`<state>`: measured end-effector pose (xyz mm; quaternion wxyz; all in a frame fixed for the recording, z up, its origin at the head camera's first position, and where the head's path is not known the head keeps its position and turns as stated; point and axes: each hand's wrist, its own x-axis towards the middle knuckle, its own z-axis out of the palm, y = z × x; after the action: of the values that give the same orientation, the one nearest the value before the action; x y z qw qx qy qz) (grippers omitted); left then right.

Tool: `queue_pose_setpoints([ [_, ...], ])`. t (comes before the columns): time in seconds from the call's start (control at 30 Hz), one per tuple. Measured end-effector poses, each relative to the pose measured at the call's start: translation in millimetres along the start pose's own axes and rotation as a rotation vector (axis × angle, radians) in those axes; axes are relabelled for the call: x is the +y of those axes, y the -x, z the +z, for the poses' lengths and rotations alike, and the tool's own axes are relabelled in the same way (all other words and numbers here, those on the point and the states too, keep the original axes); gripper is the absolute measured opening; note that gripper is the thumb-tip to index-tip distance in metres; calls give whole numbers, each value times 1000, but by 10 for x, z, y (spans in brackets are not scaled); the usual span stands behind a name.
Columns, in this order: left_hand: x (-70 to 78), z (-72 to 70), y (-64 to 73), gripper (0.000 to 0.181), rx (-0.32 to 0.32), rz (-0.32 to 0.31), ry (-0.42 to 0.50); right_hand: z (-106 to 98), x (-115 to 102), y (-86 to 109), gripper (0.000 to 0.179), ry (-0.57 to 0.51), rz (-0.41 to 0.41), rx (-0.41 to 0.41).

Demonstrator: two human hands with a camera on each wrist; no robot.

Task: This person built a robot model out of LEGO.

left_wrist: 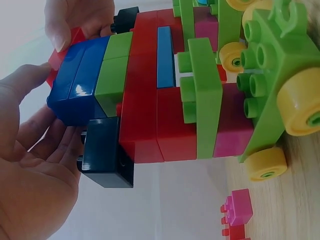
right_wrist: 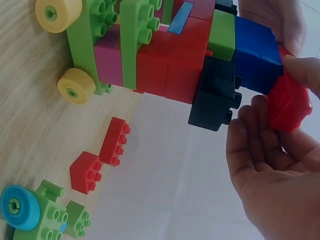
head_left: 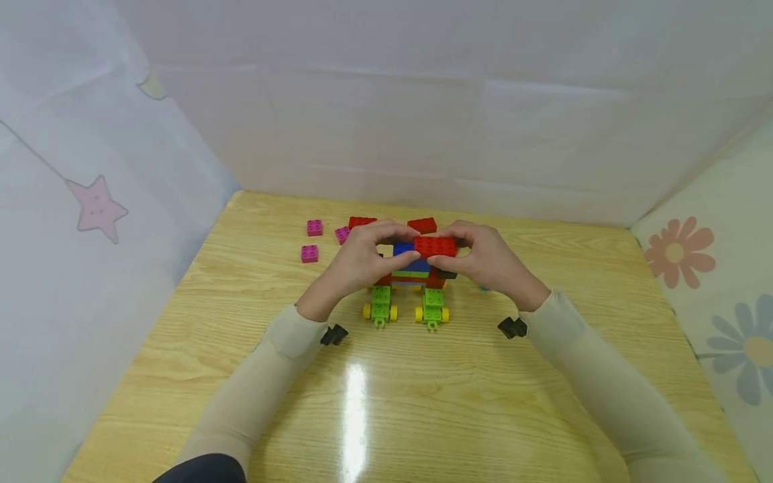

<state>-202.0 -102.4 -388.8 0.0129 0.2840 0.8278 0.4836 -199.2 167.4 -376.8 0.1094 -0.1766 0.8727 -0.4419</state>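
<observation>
A red brick (head_left: 435,246) lies at the top of a built toy on wheels, its right part overhanging the blue bricks (left_wrist: 82,80). My right hand (head_left: 492,261) grips that red brick (right_wrist: 287,102) between thumb and fingers. At its other end my left hand (head_left: 362,258) pinches it, thumb on the near side and fingers behind, close round the blue bricks. Below these come light green bricks (left_wrist: 114,75), red bricks (left_wrist: 142,100) and black side bricks (right_wrist: 214,92). Light green wheeled bases (head_left: 381,303) carry the toy. Whether the red brick is fully pressed down cannot be seen.
Pink bricks (head_left: 309,253) lie left of the toy on the wooden table (head_left: 447,402). Behind it are loose red bricks (head_left: 422,225). A green piece with a blue wheel (right_wrist: 19,206) is to the right. White cloth walls (head_left: 374,134) enclose the table.
</observation>
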Motion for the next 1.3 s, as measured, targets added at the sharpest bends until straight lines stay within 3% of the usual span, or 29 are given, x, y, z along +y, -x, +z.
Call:
queue_pose_setpoints([
  [0.17,-13,-4,-8,32,-8,4,4,8,-3,16,42,7,8,9],
  [0.27,-40,-63,-8,33,-6,-27,10,5,-13,28,41,0,9,9],
  [0.53,-309,-450,32,32,122,-186,-8,-51,-32,96,41,17,49,-8],
  [0.67,-508,-593,-15,33,147,-202,-48,-81,-25,128,41,19,60,-2],
  [0.8,-711,-669,-97,35,134,-237,-63,-86,-13,128,40,8,57,5],
  [1.1,-1223,-762,-343,44,33,-331,-106,-75,-9,163,40,6,67,-3],
  [1.3,-1391,-781,-441,50,-16,-394,-98,-77,-3,172,41,7,62,-4],
])
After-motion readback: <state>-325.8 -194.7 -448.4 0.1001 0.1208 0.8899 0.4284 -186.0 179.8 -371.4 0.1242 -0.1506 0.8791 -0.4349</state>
